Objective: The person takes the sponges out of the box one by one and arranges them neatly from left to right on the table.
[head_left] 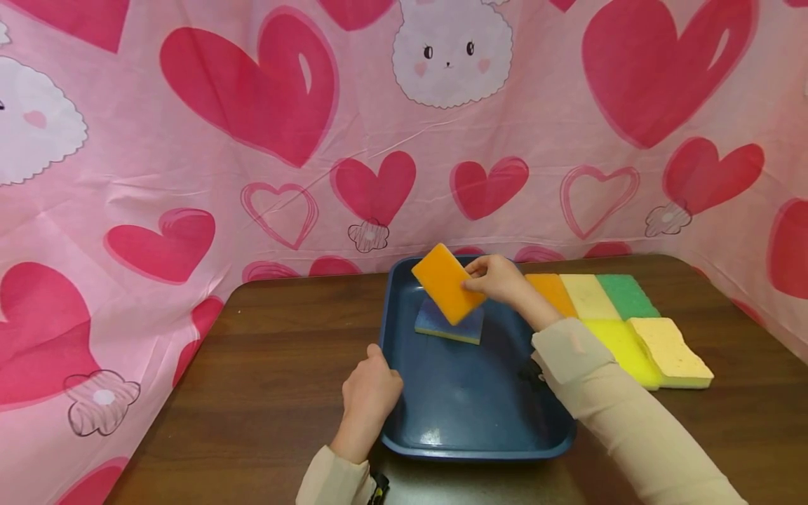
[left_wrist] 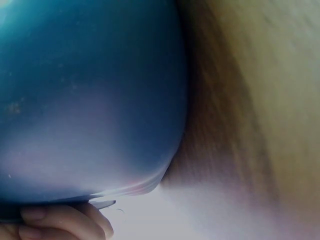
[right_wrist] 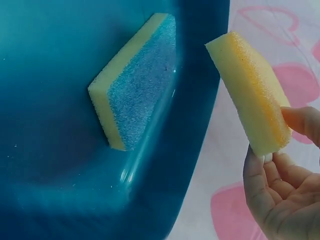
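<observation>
My right hand [head_left: 501, 279] pinches an orange-topped sponge [head_left: 444, 280] at one edge, held tilted above the far end of a dark blue tray [head_left: 467, 452]. In the right wrist view, the thumb presses the orange face of this sponge [right_wrist: 250, 95] and the fingers lie against its pale yellow side. Below it, a blue-topped sponge [head_left: 451, 330] with a pale yellow base lies in the tray. My left hand [head_left: 372, 384] grips the tray's left wall, and the left wrist view has its curled fingers [left_wrist: 70, 220] at the rim.
Right of the tray lie several sponges: an orange one [head_left: 549, 291], a cream one [head_left: 589, 294], a green one [head_left: 627, 294], a bright yellow one [head_left: 621, 351] and a pale wavy-edged one [head_left: 672, 351]. A pink heart-print cloth [head_left: 379, 126] hangs behind the brown wooden table [head_left: 265, 393].
</observation>
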Available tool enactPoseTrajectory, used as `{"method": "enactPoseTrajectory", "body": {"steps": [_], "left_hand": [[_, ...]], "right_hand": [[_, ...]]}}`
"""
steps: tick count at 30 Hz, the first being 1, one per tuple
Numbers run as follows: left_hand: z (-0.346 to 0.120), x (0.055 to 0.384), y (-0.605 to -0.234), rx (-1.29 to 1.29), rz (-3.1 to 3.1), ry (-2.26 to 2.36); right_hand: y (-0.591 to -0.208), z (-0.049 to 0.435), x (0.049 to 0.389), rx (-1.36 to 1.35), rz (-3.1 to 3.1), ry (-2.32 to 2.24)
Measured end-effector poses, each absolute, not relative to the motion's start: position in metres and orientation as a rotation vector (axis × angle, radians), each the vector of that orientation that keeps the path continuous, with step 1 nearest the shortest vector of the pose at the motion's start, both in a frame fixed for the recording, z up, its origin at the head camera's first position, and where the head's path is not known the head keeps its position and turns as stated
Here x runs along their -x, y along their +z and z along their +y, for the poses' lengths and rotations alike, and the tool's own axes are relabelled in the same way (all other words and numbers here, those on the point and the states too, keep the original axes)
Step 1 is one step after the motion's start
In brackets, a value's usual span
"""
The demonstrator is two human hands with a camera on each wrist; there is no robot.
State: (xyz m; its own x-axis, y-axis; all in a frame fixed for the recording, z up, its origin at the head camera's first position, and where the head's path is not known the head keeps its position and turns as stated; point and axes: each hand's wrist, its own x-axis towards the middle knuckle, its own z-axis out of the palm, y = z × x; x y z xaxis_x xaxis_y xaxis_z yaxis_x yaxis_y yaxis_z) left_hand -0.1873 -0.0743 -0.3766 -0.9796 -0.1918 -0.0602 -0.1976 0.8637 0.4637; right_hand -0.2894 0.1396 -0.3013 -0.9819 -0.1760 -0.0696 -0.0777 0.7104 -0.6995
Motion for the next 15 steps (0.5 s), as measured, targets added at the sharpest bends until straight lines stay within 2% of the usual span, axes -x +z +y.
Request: {"method": "enactPoseTrajectory", "body": {"steps": [15], "left_hand": [[-0.074,0.186,-0.376,0.305,3.031,0.763]], "right_hand": [[-0.295,0.15,0.279,0.156,2.74,-1.185]]}}
